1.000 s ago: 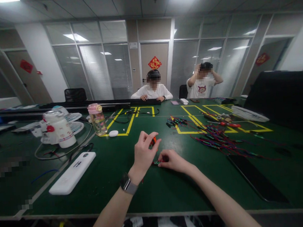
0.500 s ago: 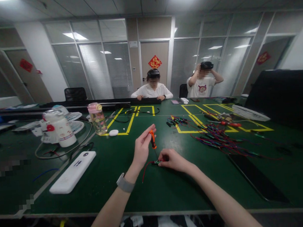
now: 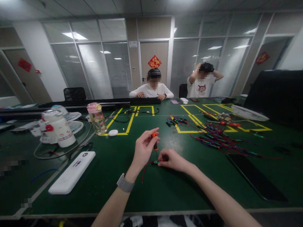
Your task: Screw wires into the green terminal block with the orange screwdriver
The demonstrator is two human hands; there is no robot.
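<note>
My left hand is closed round the handle of an orange and black screwdriver, which stands nearly upright. The thin shaft points down at a small green terminal block on the table; whether the tip sits in a screw is too small to tell. My right hand pinches the right end of this block, its fingers hiding part of it. A red wire runs from the block's left end and curves toward me.
Several wired green connectors lie heaped to the right, beside a black phone-like slab. On the left are a white power bank, a pink-lidded bottle and a white jug. Two people sit across the green table.
The fingers of my left hand have curled round the screwdriver handle, where they were stretched out before. The screwdriver stands more upright. My right hand stays in place on the block.
</note>
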